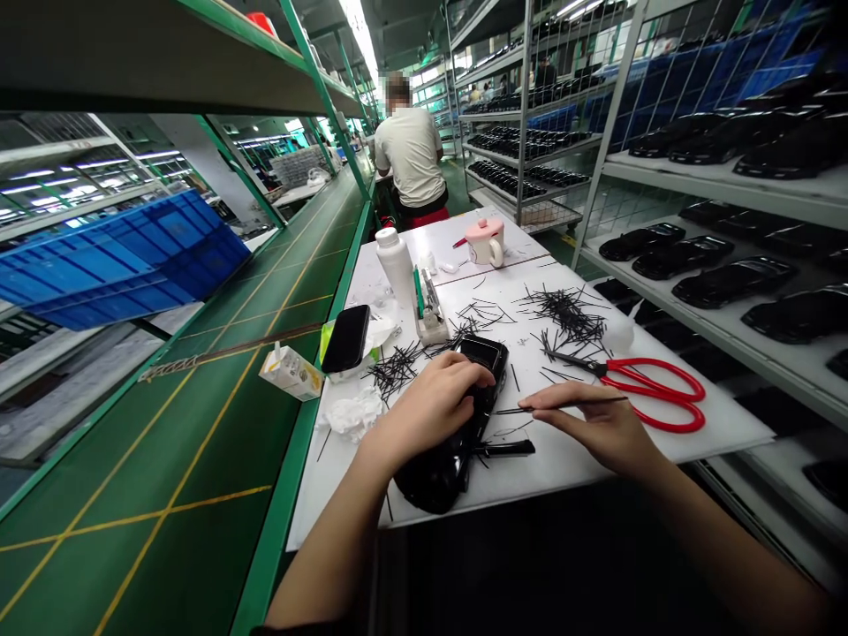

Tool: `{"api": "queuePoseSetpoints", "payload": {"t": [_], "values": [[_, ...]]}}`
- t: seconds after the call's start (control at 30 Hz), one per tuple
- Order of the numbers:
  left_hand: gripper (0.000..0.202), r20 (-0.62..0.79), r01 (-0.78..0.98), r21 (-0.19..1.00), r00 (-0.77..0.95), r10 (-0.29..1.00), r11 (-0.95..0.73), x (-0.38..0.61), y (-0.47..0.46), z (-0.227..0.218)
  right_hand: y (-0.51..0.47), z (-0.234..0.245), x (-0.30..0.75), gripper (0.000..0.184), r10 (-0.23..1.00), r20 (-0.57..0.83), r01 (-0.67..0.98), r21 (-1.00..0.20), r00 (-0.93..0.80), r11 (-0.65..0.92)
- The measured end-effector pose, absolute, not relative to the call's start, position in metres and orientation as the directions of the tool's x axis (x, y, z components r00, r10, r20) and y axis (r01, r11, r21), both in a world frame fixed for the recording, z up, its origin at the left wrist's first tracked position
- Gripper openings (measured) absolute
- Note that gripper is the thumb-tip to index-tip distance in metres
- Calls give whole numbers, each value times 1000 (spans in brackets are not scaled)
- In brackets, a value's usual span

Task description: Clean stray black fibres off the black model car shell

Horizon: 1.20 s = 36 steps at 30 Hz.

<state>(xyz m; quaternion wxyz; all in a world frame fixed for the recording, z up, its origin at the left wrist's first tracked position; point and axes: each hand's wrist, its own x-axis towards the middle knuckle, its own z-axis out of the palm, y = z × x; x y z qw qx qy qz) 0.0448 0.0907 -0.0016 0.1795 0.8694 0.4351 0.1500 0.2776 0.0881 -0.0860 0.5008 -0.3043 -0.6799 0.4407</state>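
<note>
A glossy black model car [430, 477] lies lengthwise on the white tabletop, its front end pointing toward or away from me, I cannot tell which. My left hand [430, 397] rests over its middle, fingers curled round the body and hiding much of it. In my right hand [596, 424], pinched between thumb and fingers, are slim dark tweezers [576, 402]. Their tip reaches the car's right side, close to my left fingers. An opened black door-like piece [507, 448] sticks out from that side. Thin black strips [570, 314] lie in loose piles around the car.
Red-handled scissors [662, 389] lie right of my right hand. Farther back stand a white bottle [394, 265], a lidded mug [486, 243] and a small tool holder [429, 314]. A phone [346, 338], crumpled tissue [354, 415] and a carton [291, 371] border the green conveyor [218, 442]. A person [411, 159] sits ahead; racks of cars [729, 265] stand right.
</note>
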Motion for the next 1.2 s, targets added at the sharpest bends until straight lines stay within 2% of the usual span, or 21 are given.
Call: {"api": "queuePoseSetpoints", "payload": {"t": [0.1,0.23,0.33,0.47,0.7,0.87,1.1,1.2], "values": [[35,161,704,471,523,837,-531,43,98,0,88,-85,275,9,803,484,-12,-859,-348,512],[31,251,635,583,452,856,-507,40,104,-7,90,-83,267,18,683,598,20,-746,-420,665],[31,270,578,643,444,855,-503,39,106,-16,93,-83,260,21,656,609,20,-726,-446,688],[30,268,551,668,450,852,-501,38,105,-26,92,-88,257,18,702,583,18,-764,-409,645],[32,226,548,686,466,855,-479,35,99,-28,91,-96,267,5,850,458,15,-878,-261,478],[28,150,543,687,544,826,-483,37,99,-28,93,-97,272,7,874,421,-41,-905,-243,424],[17,129,563,663,564,816,-494,38,99,-30,87,-94,270,6,917,354,-108,-935,-182,339],[12,113,541,693,572,812,-477,36,100,-29,93,-92,280,8,902,382,-155,-921,-199,356]]}}
